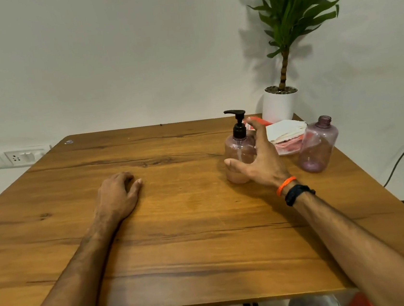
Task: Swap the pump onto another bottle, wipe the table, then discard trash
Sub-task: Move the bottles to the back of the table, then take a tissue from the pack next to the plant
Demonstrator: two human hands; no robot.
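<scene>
From the head view, the right hand [259, 161] reaches toward the pump bottle [239, 157] with its grip wide, thumb low in front of the base and fingers spread past the far side; it looks about to close but I cannot tell whether skin touches plastic yet. The left hand [119, 190] rests on the bench [179, 231], fingers loosely curled, holding nothing. The black pump [238, 123] sits on that bottle; the open bottle [318, 144] stands just to the right, neck bare.

The risk, as I judge it: the bottle looks light and nearly empty, so a sideways knock from the thumb could tip it; a sweep of the fingers could nudge the cloths [285, 130] and the red packet [260, 121] behind; twisting the pump one-handed may spin the whole bottle.

The bench is wood-grained, set against a pale wall [108, 50]; a potted plant [283, 103] stands at the far right corner; a socket plate [15, 157] shows at left; a dark cable [402, 155] trails at right.
</scene>
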